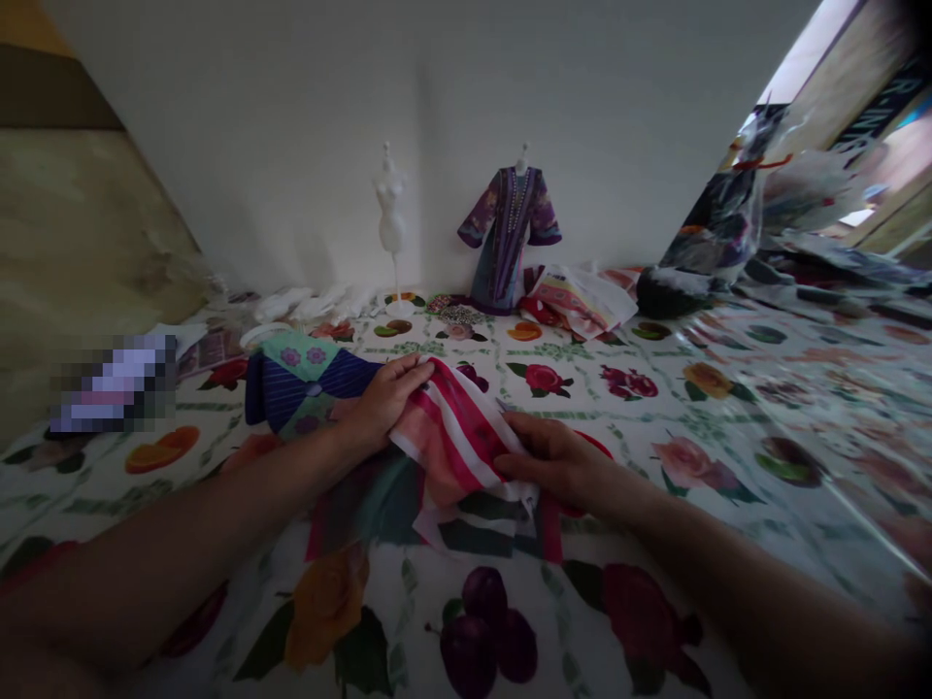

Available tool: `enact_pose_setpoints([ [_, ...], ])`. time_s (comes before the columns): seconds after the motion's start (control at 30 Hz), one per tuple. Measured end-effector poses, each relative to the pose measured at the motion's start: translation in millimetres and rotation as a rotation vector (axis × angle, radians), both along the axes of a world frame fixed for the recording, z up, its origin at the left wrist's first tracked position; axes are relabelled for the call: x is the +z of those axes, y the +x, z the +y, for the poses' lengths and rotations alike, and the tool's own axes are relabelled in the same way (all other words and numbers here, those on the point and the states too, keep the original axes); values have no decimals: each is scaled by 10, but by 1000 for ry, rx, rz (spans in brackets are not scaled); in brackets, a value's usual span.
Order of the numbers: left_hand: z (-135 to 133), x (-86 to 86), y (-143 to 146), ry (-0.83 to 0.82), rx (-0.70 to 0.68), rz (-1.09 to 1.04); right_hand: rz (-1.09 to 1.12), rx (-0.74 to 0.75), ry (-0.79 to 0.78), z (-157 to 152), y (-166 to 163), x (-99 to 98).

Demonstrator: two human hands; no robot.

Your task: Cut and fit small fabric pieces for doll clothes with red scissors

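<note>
A piece of thin fabric with red, white and pink stripes [466, 427] is stretched between my two hands just above the table. My left hand [393, 393] pinches its upper left edge, fingers pressed together. On the right side, my right hand [546, 454] grips the edge between thumb and fingers. Beneath the striped fabric lies a dark green cloth with red edges [385, 505], partly covered. A small blue pinstriped garment with green flowered panels [313, 383] lies just beyond my left wrist. Something red shows behind my right hand, mostly hidden.
At the back stand a bare white miniature dress form [391, 209] and another wearing a purple robe [510, 233]. Crumpled patterned cloth [579, 296] lies beside the robe. Plastic bags [728, 223] pile up at right. A fruit-and-flower tablecloth [618, 544] covers the table; a pixelated item is at left.
</note>
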State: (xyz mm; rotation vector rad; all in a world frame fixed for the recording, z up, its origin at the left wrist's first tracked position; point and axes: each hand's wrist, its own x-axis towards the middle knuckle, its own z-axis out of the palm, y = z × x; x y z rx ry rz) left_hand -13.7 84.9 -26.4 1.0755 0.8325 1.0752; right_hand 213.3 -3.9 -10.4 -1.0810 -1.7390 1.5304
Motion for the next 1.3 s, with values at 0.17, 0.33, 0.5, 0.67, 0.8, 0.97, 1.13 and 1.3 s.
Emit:
enact_pose_setpoints([
  [0.17,22,-8,-4,-3,44,-13,-138,-52,100,52,93,-58],
  [0.33,34,-22,-16,-8,49,-4,-258,-116,134,120,211,-108],
  [0.5,31,-15,-25,-14,44,-8,-245,-201,137,133,225,-99],
  [0.67,22,6,-6,16,65,-1,-235,-313,117,129,220,-97],
  [0.8,12,9,5,60,90,19,-254,-374,134,148,224,-122],
  [0.97,1,1,-3,94,102,44,-218,-336,111,145,208,-130],
  [1.13,16,-20,-17,112,129,50,-164,-368,53,148,227,-162],
  [1.3,31,-40,-25,125,156,47,-189,-506,26,155,254,-149],
])
